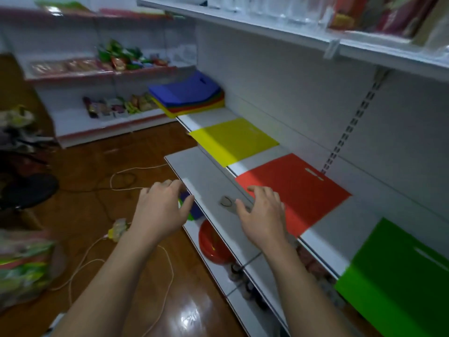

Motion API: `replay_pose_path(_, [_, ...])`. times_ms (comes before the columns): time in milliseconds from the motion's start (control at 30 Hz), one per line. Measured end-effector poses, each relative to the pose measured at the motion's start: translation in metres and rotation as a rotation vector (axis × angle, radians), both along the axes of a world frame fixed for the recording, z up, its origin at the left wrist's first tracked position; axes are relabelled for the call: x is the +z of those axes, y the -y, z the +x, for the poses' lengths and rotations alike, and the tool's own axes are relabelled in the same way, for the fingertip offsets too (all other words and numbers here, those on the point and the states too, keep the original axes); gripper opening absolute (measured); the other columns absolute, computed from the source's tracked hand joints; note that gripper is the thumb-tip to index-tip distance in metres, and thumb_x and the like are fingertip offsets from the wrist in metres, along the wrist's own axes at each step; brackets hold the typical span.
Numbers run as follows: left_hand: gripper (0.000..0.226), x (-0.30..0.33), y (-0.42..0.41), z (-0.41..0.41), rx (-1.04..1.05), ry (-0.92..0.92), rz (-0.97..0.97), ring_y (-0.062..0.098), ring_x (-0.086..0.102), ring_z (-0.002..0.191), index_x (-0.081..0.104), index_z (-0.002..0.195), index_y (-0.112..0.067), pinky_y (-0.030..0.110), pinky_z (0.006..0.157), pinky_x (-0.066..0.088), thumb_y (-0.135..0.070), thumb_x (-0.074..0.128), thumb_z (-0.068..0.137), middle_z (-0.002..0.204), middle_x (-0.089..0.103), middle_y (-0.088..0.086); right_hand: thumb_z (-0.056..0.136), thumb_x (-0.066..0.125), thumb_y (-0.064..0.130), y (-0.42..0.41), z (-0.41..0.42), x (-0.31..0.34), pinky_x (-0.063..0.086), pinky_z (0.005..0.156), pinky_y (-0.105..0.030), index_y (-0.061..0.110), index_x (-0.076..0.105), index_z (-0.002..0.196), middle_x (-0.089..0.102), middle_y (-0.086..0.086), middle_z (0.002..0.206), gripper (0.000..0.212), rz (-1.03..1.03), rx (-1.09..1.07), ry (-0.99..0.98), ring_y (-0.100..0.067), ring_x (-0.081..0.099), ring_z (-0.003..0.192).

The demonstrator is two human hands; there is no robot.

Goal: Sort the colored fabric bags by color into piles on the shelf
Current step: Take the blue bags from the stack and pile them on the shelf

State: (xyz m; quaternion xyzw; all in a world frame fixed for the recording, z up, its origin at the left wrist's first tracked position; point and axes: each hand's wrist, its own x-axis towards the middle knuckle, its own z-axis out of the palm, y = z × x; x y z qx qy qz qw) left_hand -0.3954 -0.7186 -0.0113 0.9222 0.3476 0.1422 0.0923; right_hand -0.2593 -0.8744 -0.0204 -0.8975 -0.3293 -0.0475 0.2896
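So, hands: your left hand (161, 210) and right hand (263, 212) hang apart over the front of the shelf (209, 181), fingers spread and loosely bent, gripping nothing; the right fingertips (252, 190) hover at the near edge of the red bag (296, 190), and whether they touch it I cannot tell
Unsorted stack: well beyond your left hand lies the mixed stack (187, 96), blue on top with green, red and yellow edges fanned beneath; it probably sits at the far end to leave the run of shelf nearer you free for piles
Yellow bag: ahead of both hands, between them and the stack, the yellow bag (233, 141) lies flat and alone, its near corner jutting past the shelf lip
Red bag: just under and beyond your right hand; flat, matte, with a die-cut slot handle at its far edge
Green bag: off to the right of your right hand, the green bag (398, 278) lies flat with a slot handle too
Spacing: one colour per patch, white shelf showing between; likely seeds for piles
Texture: thin, stiff-looking, non-glossy sheets with crisp square corners; the shelf is smooth and white
Small item: between your hands, a grey clip-like piece (228, 203); too blurred to name
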Motion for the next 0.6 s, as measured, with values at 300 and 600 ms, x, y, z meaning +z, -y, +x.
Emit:
replay_pose_path(300, [0.035, 0.001, -0.104, -0.007, 0.112, -0.026, -0.104, 0.012, 0.054, 0.106, 0.056, 0.118, -0.028, 0.040, 0.101, 0.042, -0.051, 0.045, 0.095, 0.111, 0.060, -0.008, 0.089, 0.061, 0.037, -0.116, 0.009, -0.001, 0.033, 0.101, -0.035, 0.016, 0.055, 0.125, 0.055, -0.002, 0.125, 0.043, 0.031, 0.106, -0.049, -0.021, 0.044, 0.121])
replay_pose_path(600, [0.035, -0.008, -0.251, 0.064, 0.111, -0.078, -0.064, 0.013, 0.052, 0.110, 0.056, 0.119, -0.025, 0.041, 0.103, 0.038, -0.049, 0.044, 0.096, 0.115, 0.060, -0.007, 0.091, 0.057, 0.041, -0.298, 0.070, -0.025, 0.031, 0.100, -0.036, 0.017, 0.054, 0.127, 0.054, -0.002, 0.129, 0.043, -0.008, 0.137, -0.107, -0.020, 0.043, 0.123])
